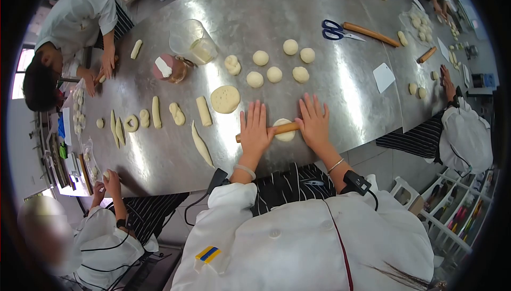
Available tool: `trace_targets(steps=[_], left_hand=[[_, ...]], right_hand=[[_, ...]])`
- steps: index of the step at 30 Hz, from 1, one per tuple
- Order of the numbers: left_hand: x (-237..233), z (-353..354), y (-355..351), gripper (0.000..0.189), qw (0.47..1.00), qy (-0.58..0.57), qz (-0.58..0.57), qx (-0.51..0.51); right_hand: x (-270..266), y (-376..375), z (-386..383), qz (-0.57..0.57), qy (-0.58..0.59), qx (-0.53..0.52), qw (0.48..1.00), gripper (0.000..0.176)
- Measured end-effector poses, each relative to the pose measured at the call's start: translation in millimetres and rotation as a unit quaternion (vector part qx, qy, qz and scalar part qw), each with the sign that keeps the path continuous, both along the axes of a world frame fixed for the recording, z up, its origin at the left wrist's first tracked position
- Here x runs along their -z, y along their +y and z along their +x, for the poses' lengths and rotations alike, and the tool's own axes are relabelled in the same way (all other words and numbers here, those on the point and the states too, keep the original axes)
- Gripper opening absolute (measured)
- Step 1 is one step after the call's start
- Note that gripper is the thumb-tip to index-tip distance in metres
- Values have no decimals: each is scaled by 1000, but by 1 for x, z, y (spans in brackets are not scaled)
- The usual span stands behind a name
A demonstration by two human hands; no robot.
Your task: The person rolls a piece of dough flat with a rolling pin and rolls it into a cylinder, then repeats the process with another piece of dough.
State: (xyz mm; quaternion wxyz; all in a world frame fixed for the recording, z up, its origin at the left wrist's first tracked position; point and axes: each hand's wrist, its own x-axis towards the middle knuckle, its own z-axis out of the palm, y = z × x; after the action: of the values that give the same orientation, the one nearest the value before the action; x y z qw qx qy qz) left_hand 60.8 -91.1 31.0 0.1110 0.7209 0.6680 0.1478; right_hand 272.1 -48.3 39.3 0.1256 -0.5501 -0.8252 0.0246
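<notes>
A wooden rolling pin (286,128) lies across a small round of dough (285,137) on the steel table in front of me. My left hand (255,131) rests flat over the pin's left part, fingers stretched forward and thumb along the wood. At the other end, my right hand (315,126) is flat too, its fingers apart and its palm side against the pin. Just beyond my left hand is a larger flat dough disc (225,99). Several dough balls (274,74) sit ahead of my hands. A tapered dough strip (201,144) lies to the left.
Shaped dough pieces (176,113) line the table's left side. Behind them stand a clear plastic container (194,41) and a jar (171,69). Blue-handled scissors (340,31), another rolling pin (371,34) and a white scraper (384,77) lie right. Other people work around the table.
</notes>
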Motion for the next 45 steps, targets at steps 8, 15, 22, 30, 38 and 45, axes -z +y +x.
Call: trace_targets(steps=[8,15,22,30,38,45], left_hand=[[-6,3,-39,89,998,22,-12,52],[4,11,-96,90,996,-9,-34,80],[10,2,-136,88,988,32,-53,143],[-11,3,-83,76,995,-1,-36,89],[-9,5,-59,74,998,-10,-38,49],[-8,7,-36,69,999,21,-33,22]], right_hand=[[-4,-49,14,-83,12,-4,996,79],[5,-98,38,-107,-20,-35,993,84],[-1,-121,55,-141,-6,-64,988,82],[-7,-99,41,-143,-9,-45,989,79],[-3,-82,28,-143,3,10,990,82],[3,-50,13,-147,13,52,988,77]])
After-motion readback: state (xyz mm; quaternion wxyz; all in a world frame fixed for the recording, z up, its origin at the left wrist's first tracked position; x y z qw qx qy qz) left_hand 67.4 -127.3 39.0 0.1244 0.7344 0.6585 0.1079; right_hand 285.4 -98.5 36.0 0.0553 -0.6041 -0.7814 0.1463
